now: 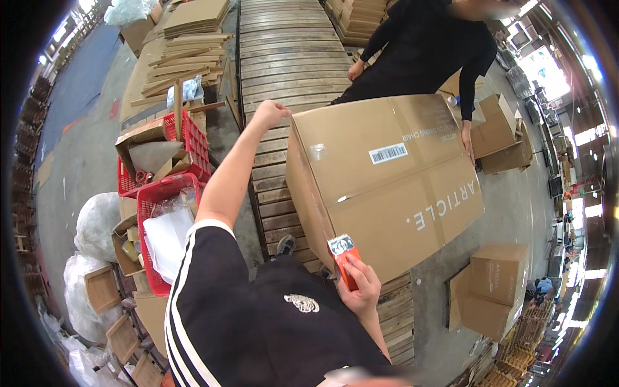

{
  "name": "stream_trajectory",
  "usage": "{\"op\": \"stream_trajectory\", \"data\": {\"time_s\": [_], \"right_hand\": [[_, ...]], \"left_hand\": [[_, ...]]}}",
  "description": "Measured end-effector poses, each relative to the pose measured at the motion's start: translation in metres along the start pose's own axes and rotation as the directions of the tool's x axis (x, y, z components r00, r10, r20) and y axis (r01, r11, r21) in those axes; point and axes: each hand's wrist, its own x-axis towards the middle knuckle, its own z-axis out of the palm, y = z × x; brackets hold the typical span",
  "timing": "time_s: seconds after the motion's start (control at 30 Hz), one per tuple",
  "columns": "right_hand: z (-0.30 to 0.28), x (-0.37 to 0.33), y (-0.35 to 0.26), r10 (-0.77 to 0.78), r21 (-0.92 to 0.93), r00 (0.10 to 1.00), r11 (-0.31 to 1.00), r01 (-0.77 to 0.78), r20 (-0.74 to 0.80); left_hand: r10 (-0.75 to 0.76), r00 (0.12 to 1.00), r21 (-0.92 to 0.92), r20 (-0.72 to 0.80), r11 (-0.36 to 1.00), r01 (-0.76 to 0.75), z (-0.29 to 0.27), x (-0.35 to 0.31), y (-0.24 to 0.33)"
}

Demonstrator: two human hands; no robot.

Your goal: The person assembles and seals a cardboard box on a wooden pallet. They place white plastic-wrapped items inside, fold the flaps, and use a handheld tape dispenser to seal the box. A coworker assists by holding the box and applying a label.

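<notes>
A large brown cardboard box (361,161) lies in front of me, with a barcode label (389,153) and tape on its top. At its far left corner, my left hand (269,115) has its fingers pressed together in a pinch. Whether anything thin is between those fingertips is hidden. Below the box's near edge, my right hand (361,287) is wrapped round an orange hand tool (344,261) with a pale, printed flat head. That head overlaps the box's near edge in the picture; contact cannot be told.
A slatted wooden conveyor (293,48) runs under the box. Across it, a person in black (422,55) rests one hand (467,138) on the box's right edge. Red crates (145,258) and stacked cardboard (193,19) stand left. Smaller boxes (496,274) sit on the right floor.
</notes>
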Motion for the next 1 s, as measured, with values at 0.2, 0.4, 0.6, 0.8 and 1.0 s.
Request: {"op": "stream_trajectory", "data": {"time_s": [0.2, 0.4, 0.6, 0.8, 1.0], "right_hand": [[0.002, -0.005, 0.000, 0.060, 0.015, 0.998, 0.998, -0.060, -0.003], [-0.002, -0.001, -0.001, 0.060, 0.016, 0.998, 0.998, -0.060, -0.007], [-0.010, -0.005, -0.001, 0.097, 0.041, 0.995, 0.995, -0.096, -0.016], [-0.014, -0.007, 0.006, 0.129, 0.028, 0.992, 0.991, -0.129, 0.007], [-0.011, -0.007, 0.012, 0.174, 0.021, 0.985, 0.985, -0.174, 0.014]], "left_hand": [[0.155, 0.985, 0.195, -0.077, 0.971, -0.137, 0.020, -0.011, 0.004], [0.138, 0.984, 0.267, -0.113, 0.958, -0.103, 0.022, -0.017, 0.011], [0.039, 0.997, 0.116, -0.061, 0.993, -0.032, 0.025, -0.012, 0.001], [0.021, 0.993, 0.208, -0.115, 0.978, 0.004, 0.038, 0.006, -0.015], [-0.478, 0.778, -0.050, 0.408, 0.839, 0.541, 0.009, 0.034, -0.023]]}}
